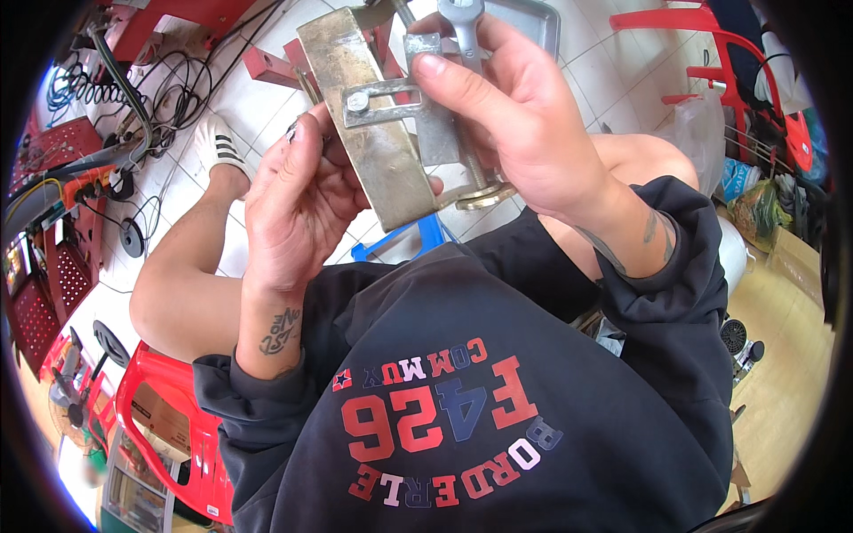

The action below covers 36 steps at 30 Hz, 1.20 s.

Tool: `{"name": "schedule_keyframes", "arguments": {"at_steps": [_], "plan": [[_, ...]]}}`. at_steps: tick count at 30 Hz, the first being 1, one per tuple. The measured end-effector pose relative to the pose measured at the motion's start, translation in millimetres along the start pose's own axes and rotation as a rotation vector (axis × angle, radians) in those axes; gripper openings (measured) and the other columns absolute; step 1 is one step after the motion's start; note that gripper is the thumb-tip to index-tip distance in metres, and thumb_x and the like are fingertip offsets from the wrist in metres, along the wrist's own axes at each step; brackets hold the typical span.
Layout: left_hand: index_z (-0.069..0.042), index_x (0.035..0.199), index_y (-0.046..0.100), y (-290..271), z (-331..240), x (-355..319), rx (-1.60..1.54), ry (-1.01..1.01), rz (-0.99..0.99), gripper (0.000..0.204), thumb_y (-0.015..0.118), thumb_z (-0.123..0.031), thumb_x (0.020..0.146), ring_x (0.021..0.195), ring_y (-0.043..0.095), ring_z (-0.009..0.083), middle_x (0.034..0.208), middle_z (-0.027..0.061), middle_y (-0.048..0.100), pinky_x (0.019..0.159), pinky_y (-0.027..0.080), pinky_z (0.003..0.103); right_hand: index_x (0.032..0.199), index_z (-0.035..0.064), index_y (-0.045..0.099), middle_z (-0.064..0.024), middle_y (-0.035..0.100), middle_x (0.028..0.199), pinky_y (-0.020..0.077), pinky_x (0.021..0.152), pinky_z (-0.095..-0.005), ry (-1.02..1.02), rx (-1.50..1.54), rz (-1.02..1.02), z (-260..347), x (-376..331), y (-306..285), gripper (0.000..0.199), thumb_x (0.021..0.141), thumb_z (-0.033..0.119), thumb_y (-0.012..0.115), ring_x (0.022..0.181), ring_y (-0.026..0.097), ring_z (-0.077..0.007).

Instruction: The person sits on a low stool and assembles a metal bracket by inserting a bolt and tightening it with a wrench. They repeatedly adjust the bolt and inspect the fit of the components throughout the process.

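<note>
From the head camera, looking down, a person sits with both hands up in front of their chest. They wear a dark sweatshirt (462, 391) with red and blue letters on the front.

The left hand (298, 200) is curled around the lower side of a flat, dull gold metal block (378, 133). The fingers wrap its edge, so this hand is closed and holding the block. The block is tilted and sits in the air between the two hands, above the person's lap.

The right hand (524, 124) is closed too. Its thumb presses down on a grey metal bracket (400, 98) that lies across the block. A round bolt head (358, 101) shows at the left end of the bracket. The right fingers also hold a silver wrench (462, 22) that sticks up at the top. Below the hand a long threaded bolt (480, 173) goes down to a brass ring (484, 197).

Under the hands is a white tiled floor (249, 107). A foot in a white sock (218, 147) rests on it. Black cables (178, 98) curl at the top left. A red plastic chair (169, 426) is at the lower left, and another red chair (711, 53) is at the top right.

What could go wrong, I think: the block looks heavy and is only held in the air. If the left hand loosens, it may drop on the foot or crack a tile. The wrench could slip and the thumb could get pinched under the bracket.
</note>
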<state>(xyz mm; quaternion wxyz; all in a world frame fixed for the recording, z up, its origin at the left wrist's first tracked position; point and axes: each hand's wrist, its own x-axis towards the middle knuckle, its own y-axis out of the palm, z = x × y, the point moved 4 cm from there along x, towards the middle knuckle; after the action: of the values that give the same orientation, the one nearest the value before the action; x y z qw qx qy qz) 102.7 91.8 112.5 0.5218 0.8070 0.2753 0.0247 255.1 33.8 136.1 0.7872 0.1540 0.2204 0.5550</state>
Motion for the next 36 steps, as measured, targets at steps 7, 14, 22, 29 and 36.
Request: {"name": "schedule_keyframes", "arguments": {"at_steps": [7,14,22,29,36], "plan": [[0.002,0.114,0.059,-20,-8,-2,0.559,0.218,-0.101,0.022,0.062,-0.011,0.097,0.074,0.064,0.0074,0.094,0.0071,0.071,0.062,0.051,0.021,0.122,-0.0017,0.051,-0.0066,0.064,0.104,0.0514,0.074,-0.0232,0.03,-0.003,-0.003,-1,-6,4,0.031,0.097,0.013,0.061,0.09,0.063,-0.0081],[-0.001,0.1,0.054,-21,-8,-1,0.551,0.288,-0.173,0.021,0.071,-0.003,0.088,0.077,0.064,0.0067,0.093,0.008,0.07,0.066,0.052,0.021,0.116,-0.0042,0.05,-0.0094,0.063,0.111,0.0536,0.087,-0.0263,0.078,0.057,0.022,-1,-7,6,0.026,0.095,0.005,0.062,0.099,0.063,-0.0108],[0.005,0.112,0.056,-7,-8,-2,0.467,0.209,-0.156,0.025,0.067,-0.002,0.091,0.088,0.067,0.0106,0.101,0.0106,0.07,0.076,0.055,0.024,0.119,-0.0031,0.05,-0.0081,0.062,0.114,0.0531,0.088,-0.0263,0.026,0.015,0.0,-6,-3,0,0.028,0.095,0.004,0.062,0.102,0.062,-0.0117],[0.004,0.11,0.056,-23,-7,-4,0.585,0.324,-0.134,0.022,0.067,0.0,0.091,0.086,0.066,0.01,0.102,0.0105,0.07,0.071,0.053,0.021,0.122,-0.002,0.047,-0.0086,0.06,0.117,0.0507,0.094,-0.0273,-0.087,0.132,0.034,-11,-2,7,0.03,0.095,0.0,0.06,0.107,0.061,-0.0135],[0.005,0.12,0.052,-7,-5,-1,0.599,0.33,-0.208,0.034,0.066,0.002,0.089,0.093,0.066,0.0124,0.106,0.0109,0.068,0.078,0.054,0.026,0.121,-0.0021,0.047,-0.0092,0.062,0.115,0.0516,0.093,-0.0275,0.07,-0.03,-0.003,-3,-9,9,0.029,0.095,0.002,0.059,0.106,0.061,-0.0129]]}}
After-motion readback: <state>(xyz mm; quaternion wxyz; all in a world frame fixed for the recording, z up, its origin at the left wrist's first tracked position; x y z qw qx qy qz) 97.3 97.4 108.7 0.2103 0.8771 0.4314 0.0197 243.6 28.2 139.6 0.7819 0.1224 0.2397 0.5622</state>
